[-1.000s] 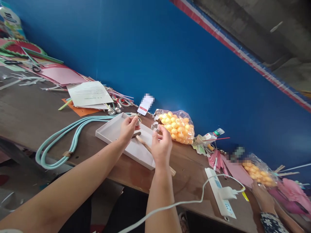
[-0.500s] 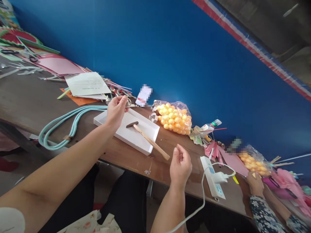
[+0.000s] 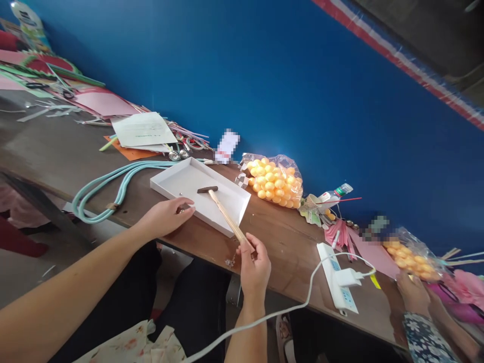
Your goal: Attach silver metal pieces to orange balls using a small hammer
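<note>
My right hand (image 3: 256, 264) is closed round the lower end of a hammer's wooden handle (image 3: 228, 214). The dark hammer head (image 3: 207, 190) rests over a shallow white box (image 3: 161, 185), and the handle slopes across its front edge. At the near left edge of that box is my left hand (image 3: 168, 217), its fingers curled towards the thumb. Something small and shiny seems to show between them, too hidden to name. A tiny round piece (image 3: 180, 194) lies inside the box. Two silver bells (image 3: 179, 155) sit just behind it.
Light blue cords (image 3: 123, 189) loop left of the box. Papers (image 3: 143, 129) lie behind them. A bag of orange balls (image 3: 274, 181) leans near the blue wall. A power strip (image 3: 336, 277) with a white cable lies right; beyond it is another person's hand (image 3: 414, 292).
My left hand has come down from behind the box to its near edge. My right hand has moved left and taken hold of the hammer handle.
</note>
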